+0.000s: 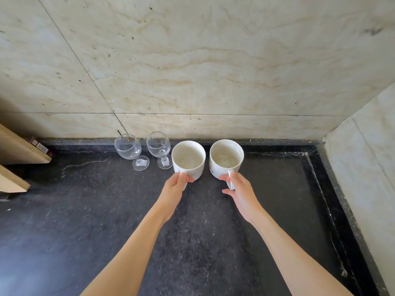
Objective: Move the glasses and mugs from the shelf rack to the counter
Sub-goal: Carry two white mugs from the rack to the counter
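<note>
Left mug (188, 160): it stands upright at the back of the dark table (106, 221), with its handle turned toward the person; the left hand (175, 186) pinches this handle, the fingers (189, 179) curled round it.
Right mug (226, 159): it is just beside the left mug but apart from it; the right hand (239, 191) grasps its handle between thumb and curled fingers.
Step in hand: in my judgement both mugs are being set down; each base should sit flat on the table before the fingers let go.
Release: the hands should draw straight back, so that the handles are not pulled.
Glasses: the nearer wine glass (159, 147) stands very close to the left mug, and the second wine glass (129, 149) is further left; a push to the left could tip them.
Around: the stone wall (192, 71) is behind, a raised table edge (320, 178) is on the right, and wooden boards (19, 150) are at the far left.
</note>
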Demonstrator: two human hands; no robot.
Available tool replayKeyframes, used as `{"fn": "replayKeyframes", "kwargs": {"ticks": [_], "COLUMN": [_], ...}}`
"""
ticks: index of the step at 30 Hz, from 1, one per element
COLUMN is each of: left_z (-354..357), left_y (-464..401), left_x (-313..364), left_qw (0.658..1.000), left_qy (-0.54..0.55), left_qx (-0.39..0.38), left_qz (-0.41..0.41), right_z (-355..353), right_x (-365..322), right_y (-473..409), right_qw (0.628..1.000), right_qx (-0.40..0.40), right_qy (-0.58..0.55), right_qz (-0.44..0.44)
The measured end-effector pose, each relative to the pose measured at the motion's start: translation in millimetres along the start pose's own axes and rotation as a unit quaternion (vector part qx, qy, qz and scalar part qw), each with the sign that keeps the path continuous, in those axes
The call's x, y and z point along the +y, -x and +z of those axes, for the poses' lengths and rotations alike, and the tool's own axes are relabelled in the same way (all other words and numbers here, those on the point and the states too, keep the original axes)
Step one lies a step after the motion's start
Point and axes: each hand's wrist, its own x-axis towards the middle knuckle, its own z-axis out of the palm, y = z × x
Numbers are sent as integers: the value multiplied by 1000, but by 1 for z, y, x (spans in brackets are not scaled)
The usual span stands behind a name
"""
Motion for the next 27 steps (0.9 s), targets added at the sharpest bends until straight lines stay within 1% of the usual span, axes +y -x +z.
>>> {"fn": "replayKeyframes", "kwargs": {"ticks": [7,11,14,17,18,20,23,25,27], "left_z": [-1,1,2,-6,-11,-27,-56,-76,-92], "left_y": [-13,-15,-6,14,23,41,67,82,99], "left_x": [-1,3,10,14,16,23,50,71,88], "left_qw": [999,998,992,992,992,988,966,936,893], "left_qy": [8,-13,-71,-87,-88,-109,-172,-252,-346], "left_qx": [16,49,96,95,88,79,83,97,123], "left_qz": [-27,-39,-29,0,16,76,172,227,260], "right_z": [-4,-1,0,-1,-1,0,7,17,31], "right_x": [-1,-12,-19,-30,-34,-45,-68,-89,-112], "right_y": [-5,-4,3,26,36,55,80,96,116], "right_qw": [998,998,995,988,984,972,946,923,880], "right_qx": [9,17,26,26,29,41,60,61,61], "right_qy": [64,59,85,146,175,227,295,329,393], "right_qz": [-7,31,53,48,29,-31,-123,-189,-262]}}
